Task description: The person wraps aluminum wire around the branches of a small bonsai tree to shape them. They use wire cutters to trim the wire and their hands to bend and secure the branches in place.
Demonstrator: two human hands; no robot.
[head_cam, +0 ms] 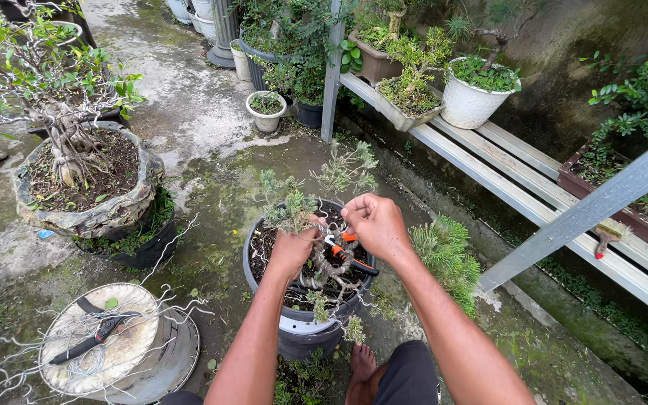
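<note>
A small wired bonsai (pixel 316 247) grows in a dark round pot (pixel 301 334) on the mossy ground in front of me. My left hand (pixel 292 251) is closed around a leafy branch on the tree's left side. My right hand (pixel 376 225) is closed over the top of the tree; orange-handled pliers (pixel 348 251) show just below it, though I cannot tell if the fingers grip them. Thin wire coils around the trunk. My bare foot (pixel 361 367) rests just below the pot.
A larger bonsai sits in a rock-like planter (pixel 88 214) at left. Black-handled cutters (pixel 91 337) lie on a round disc with loose wire at lower left. A metal bench (pixel 519 176) with several potted plants runs along the right. A low green shrub (pixel 448 255) stands beside the pot.
</note>
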